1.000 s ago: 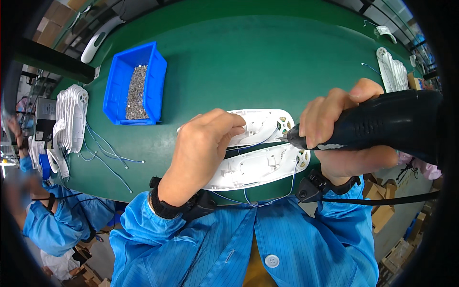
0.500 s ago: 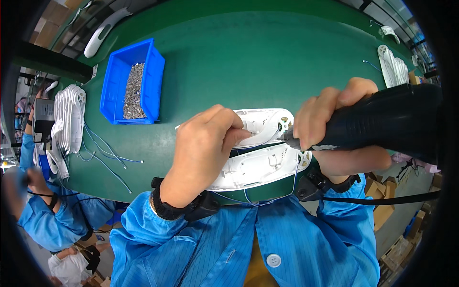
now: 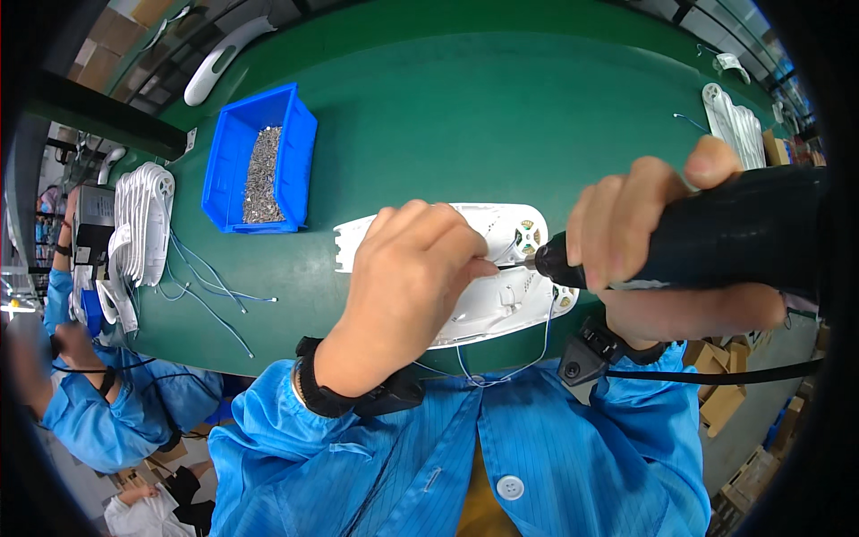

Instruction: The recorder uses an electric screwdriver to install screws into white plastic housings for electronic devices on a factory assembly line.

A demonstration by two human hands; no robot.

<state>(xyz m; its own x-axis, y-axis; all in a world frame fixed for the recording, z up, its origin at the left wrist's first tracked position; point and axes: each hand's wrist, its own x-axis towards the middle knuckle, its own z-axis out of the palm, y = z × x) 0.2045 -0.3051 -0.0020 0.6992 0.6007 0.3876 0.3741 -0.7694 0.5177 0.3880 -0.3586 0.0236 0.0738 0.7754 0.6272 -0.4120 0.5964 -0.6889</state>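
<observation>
From my remote seat I take the left hand as the clock's centre, twelve pointing away from the wearer. Nearest, at six, I see the blue jacket [image 3: 429, 456]. A thin blue wire [image 3: 480, 383] loops over the table's near edge at about five. At four lies the nearer white shell [image 3: 499, 309], hollow side up, its left part under the left hand [image 3: 407, 268]. That hand's thumb and fingers are bent inward, close together, at the tip of a slim bit; I cannot tell whether they pinch anything. At three, the right hand [image 3: 631, 228] is wrapped firmly round a black power driver [image 3: 738, 233], its nose pointing towards nine. The farther white shell [image 3: 488, 217] lies just past the nearer one, reaching out towards two and partly hidden by the left hand.

Beyond, at eight, a co-worker's blue sleeve [image 3: 107, 421] shows. Between nine and ten stands a row of white shells [image 3: 143, 224] with trailing wires [image 3: 210, 286]. At ten, a blue bin [image 3: 301, 170] holds small metal pieces [image 3: 262, 179]. More white shells [image 3: 734, 125] stand at two, across the green table [image 3: 501, 116].
</observation>
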